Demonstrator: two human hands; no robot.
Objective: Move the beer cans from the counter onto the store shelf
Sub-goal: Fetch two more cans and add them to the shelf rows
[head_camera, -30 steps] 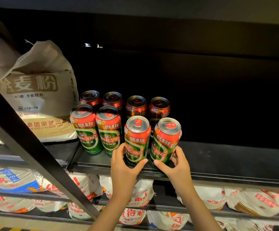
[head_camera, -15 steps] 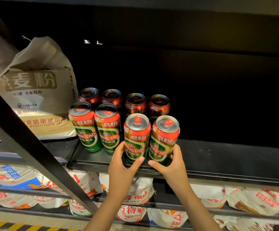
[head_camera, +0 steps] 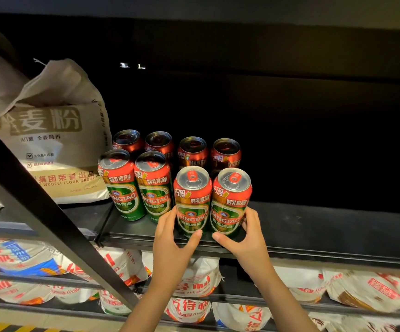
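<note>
Two beer cans stand upright and touching at the front edge of the dark shelf (head_camera: pixel 313 231), each held low on its body by one hand. The left hand (head_camera: pixel 170 238) curls round the left front can (head_camera: pixel 192 200), thumb across its front and fingers behind; the right hand (head_camera: pixel 249 238) curls round the right front can (head_camera: pixel 230 202) the same way, thumb in front and fingers wrapped on the far side. Both cans rest on the shelf surface. Just to their left and slightly further back stand two more green-and-red cans (head_camera: pixel 138 185), side by side, and behind all of these runs a back row of four cans (head_camera: pixel 177 149) in shadow. To the left of the cans a large beige flour sack (head_camera: pixel 57 140) leans on the same shelf. A black slanted bar (head_camera: pixel 50 224) crosses the left foreground. On the lower shelves lie white bags with red print (head_camera: pixel 194 279).
</note>
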